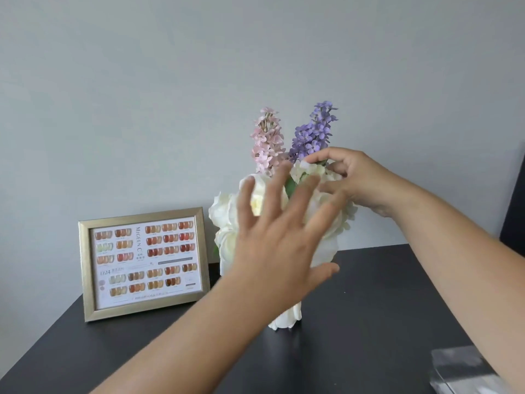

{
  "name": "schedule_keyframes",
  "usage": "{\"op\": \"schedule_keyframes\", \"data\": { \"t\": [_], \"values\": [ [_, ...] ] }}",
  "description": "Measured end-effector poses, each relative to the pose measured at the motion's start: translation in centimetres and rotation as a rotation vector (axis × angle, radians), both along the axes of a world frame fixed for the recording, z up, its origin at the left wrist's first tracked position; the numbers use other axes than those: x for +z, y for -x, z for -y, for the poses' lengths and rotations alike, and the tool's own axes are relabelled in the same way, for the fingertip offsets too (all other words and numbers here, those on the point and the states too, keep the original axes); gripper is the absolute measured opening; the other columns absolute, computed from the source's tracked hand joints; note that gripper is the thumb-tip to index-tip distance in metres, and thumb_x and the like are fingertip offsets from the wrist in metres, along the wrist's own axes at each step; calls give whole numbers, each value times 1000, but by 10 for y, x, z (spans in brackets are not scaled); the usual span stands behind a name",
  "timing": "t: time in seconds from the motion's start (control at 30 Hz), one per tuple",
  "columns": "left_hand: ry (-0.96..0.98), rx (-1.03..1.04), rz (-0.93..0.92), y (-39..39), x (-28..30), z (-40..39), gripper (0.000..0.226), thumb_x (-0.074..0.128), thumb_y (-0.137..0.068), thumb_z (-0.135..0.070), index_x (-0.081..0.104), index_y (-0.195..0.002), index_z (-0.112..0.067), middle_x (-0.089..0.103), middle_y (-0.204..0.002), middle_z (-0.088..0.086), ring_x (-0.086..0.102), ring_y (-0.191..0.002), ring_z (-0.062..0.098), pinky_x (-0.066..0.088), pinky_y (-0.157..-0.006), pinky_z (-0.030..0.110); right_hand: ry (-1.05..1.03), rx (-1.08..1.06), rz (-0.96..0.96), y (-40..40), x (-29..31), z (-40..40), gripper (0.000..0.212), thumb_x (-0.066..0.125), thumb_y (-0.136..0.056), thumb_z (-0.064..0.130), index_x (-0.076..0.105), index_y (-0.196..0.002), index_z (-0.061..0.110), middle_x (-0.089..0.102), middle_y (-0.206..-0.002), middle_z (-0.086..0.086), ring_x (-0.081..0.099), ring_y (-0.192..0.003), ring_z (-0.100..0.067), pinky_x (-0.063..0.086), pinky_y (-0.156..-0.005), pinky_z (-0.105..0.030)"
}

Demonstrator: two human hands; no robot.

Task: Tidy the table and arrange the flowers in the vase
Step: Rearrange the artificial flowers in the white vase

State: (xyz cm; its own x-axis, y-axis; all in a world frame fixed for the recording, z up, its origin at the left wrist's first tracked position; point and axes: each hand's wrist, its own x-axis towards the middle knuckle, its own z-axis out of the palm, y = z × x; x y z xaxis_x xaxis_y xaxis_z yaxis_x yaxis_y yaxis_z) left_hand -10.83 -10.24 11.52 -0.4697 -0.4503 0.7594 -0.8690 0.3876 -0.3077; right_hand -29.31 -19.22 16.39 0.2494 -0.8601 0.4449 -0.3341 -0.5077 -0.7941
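Observation:
A white vase (pixel 285 318) stands on the black table (pixel 369 322), mostly hidden behind my left forearm. It holds large white flowers (pixel 224 214), a pink flower spike (pixel 267 137) and a purple flower spike (pixel 315 129). My left hand (pixel 278 237) hovers in front of the white blooms with fingers spread, blurred, holding nothing. My right hand (pixel 352 180) reaches in from the right, and its thumb and fingers pinch a small white blossom cluster (pixel 308 169) at the foot of the purple spike.
A gold picture frame (pixel 143 263) showing a nail colour chart stands to the left of the vase. A shiny clear wrapper (pixel 466 368) lies at the table's front right corner. A grey wall is behind.

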Motion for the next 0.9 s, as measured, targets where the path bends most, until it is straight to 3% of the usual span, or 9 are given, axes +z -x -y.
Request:
{"op": "schedule_keyframes", "data": {
  "t": [0.13,0.2,0.3,0.33,0.5,0.6,0.7,0.83,0.9],
  "values": [
    [48,55,12,9,-5,11,42,79,-66,-28,66,-106,-34,67,-119,-7,51,-132,31,19,-105,53,-27,52,3,5,-2,-2,38,73,-80,-1,69,-107,26,76,-95,-3,67,-77,-12,56,-66,-24],
    [41,51,6,3,-10,15,43,83,-59,-17,67,-95,-33,68,-109,-8,55,-127,30,20,-103,54,-80,60,45,15,2,-3,35,74,-78,-2,69,-105,21,75,-95,-6,67,-79,-12,56,-72,-25],
    [55,0,52,-6,-18,18,45,84,-57,-13,68,-95,-32,68,-108,-10,58,-124,27,21,-101,54,-128,31,144,25,9,-2,33,68,-81,-7,66,-99,21,74,-75,4,66,-65,-1,50,-53,-13],
    [50,-29,67,-9,-20,19,43,83,-60,-14,69,-96,-32,68,-110,-10,59,-123,25,22,-101,54,-116,2,174,26,12,-2,33,68,-81,-8,66,-98,21,74,-74,5,66,-64,0,49,-55,-13],
    [-45,-271,64,-18,-24,23,33,73,-79,-12,72,-108,-28,67,-122,-5,66,-106,18,36,-101,48,73,-128,176,2,27,-5,28,79,-75,4,69,-96,20,71,-105,-19,67,-88,-18,52,-91,-34],
    [-130,-394,-3,-20,-22,27,30,70,-83,-1,73,-109,-16,67,-121,8,66,-96,29,49,-92,41,173,-162,50,-21,40,-11,22,81,-75,14,70,-89,27,71,-106,-16,69,-98,-28,51,-95,-40],
    [-170,-435,-29,-22,-23,29,28,65,-85,4,72,-108,-12,64,-123,12,62,-97,30,51,-89,36,255,-183,-50,-30,62,-20,22,82,-74,20,69,-88,31,71,-102,-12,69,-95,-30,54,-89,-43],
    [-168,-463,-43,-26,-29,32,27,65,-85,4,71,-106,-11,62,-123,11,59,-101,28,48,-91,33,320,-192,5,-22,98,-41,25,82,-73,16,69,-86,32,74,-94,-11,73,-75,-20,53,-56,-25],
    [-161,-466,-53,-27,-30,33,28,65,-85,5,70,-106,-12,62,-123,11,59,-101,28,49,-90,34,352,-182,59,-18,108,-50,24,82,-72,14,70,-88,28,73,-95,-19,73,-75,-25,58,-56,-33]
  ]
}}
